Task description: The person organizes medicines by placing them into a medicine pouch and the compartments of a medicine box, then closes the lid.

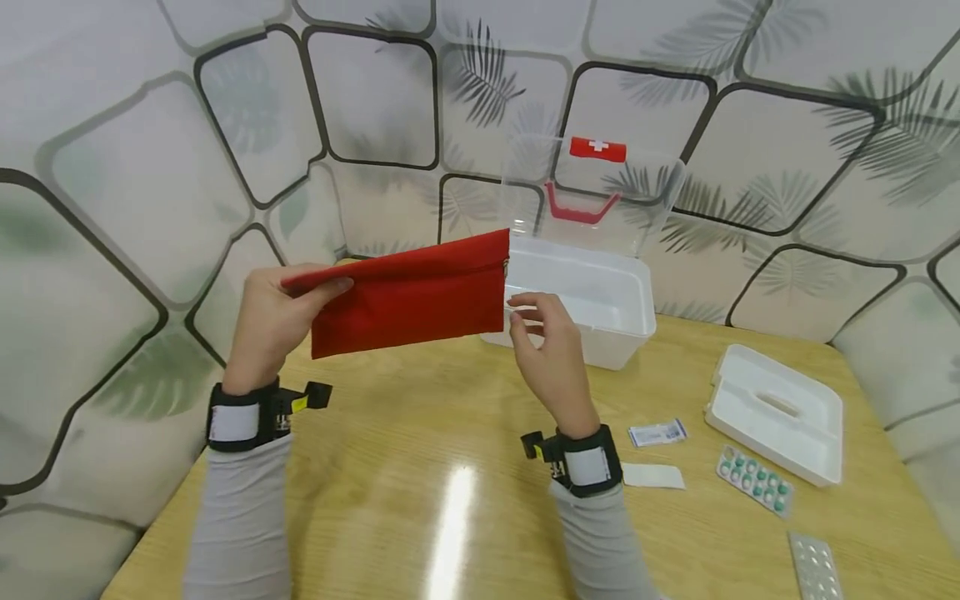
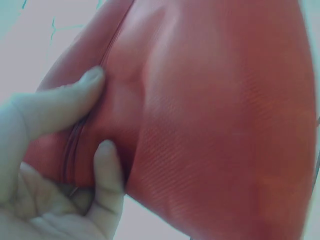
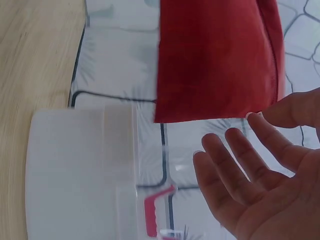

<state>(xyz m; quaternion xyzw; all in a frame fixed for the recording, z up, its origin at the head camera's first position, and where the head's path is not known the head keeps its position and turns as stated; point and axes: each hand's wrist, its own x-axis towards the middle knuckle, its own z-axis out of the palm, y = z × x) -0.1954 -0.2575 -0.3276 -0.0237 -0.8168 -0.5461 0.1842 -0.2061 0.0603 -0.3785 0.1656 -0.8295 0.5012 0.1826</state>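
Note:
A flat red zip pouch (image 1: 420, 292) is held up over the table, slightly tilted, its right end higher. My left hand (image 1: 273, 321) grips its left end; in the left wrist view the thumb (image 2: 75, 102) presses beside the zip line. Close to the pouch's right end is my right hand (image 1: 551, 350), its fingers loosely bent. The zip's metal pull (image 1: 506, 267) hangs just above those fingertips. In the right wrist view, thumb and index fingertip come near the pouch's lower corner; whether they touch it is unclear.
Behind the right hand stands a white first-aid box (image 1: 615, 337), its clear lid raised, with a red handle (image 1: 577, 208). To the right lie a white tray (image 1: 776, 417), a blister pack (image 1: 753, 481), a silvery blister pack (image 1: 813, 567), a small packet (image 1: 657, 433) and a white strip (image 1: 652, 476).

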